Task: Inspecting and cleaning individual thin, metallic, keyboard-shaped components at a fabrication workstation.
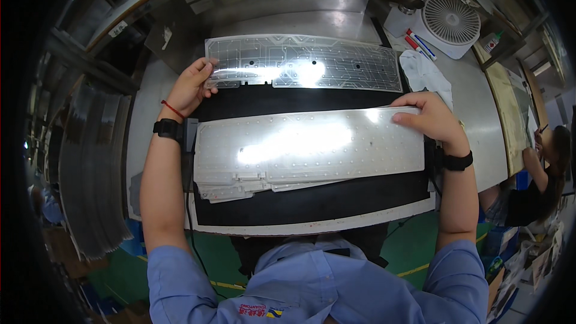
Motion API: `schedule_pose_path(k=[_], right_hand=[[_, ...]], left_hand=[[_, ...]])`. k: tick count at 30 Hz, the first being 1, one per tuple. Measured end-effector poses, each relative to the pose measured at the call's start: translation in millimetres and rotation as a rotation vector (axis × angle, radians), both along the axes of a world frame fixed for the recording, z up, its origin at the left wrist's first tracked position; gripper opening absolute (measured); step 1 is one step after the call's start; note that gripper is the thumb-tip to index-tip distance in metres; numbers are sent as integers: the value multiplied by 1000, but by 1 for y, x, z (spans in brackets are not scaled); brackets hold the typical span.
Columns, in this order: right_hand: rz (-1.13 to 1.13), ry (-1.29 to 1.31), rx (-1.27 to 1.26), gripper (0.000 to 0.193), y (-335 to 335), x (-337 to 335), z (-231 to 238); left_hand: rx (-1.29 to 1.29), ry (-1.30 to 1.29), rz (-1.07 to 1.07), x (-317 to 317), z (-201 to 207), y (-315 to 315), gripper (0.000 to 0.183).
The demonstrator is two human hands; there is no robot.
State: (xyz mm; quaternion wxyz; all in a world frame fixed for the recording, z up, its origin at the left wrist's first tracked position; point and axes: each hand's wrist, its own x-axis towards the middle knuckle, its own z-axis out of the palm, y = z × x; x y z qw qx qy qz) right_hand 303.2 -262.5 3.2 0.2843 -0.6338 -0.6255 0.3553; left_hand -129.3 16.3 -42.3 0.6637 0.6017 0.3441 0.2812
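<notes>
My left hand (198, 83) pinches the left end of a clear printed circuit sheet (354, 63), thin and patterned with fine traces and a few dark dots. That sheet lies toward the far side of a black mat (264, 101). Nearer to me is a stack of whitish translucent sheets (312, 159) covered with small raised dots, slightly fanned at its lower left. My right hand (425, 116) grips the far right corner of the stack's top sheet, thumb above and fingers at the edge. Glare hides part of both surfaces.
At the back right stand a white fan (451, 19), red and blue markers (420, 44) and a crumpled white cloth (427, 75). A tall pile of grey sheets (93, 162) is at the left. Another person (534, 174) works at the far right. A cable (193, 234) hangs off the table's front left.
</notes>
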Motion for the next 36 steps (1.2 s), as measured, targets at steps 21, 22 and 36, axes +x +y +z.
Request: schedule_pose_path(k=[21,22,36], right_hand=[[-610,-426,587,34,7,93,-35],[-618,-458,541,36,8,98,-39],[-729,-264,363,34,21,132,-70]], left_hand=[[-21,-86,67,-3,-13,10,21],[-27,-83,73,-2,-12,10,21],[-38,-101,16,-3,-9,9,20]])
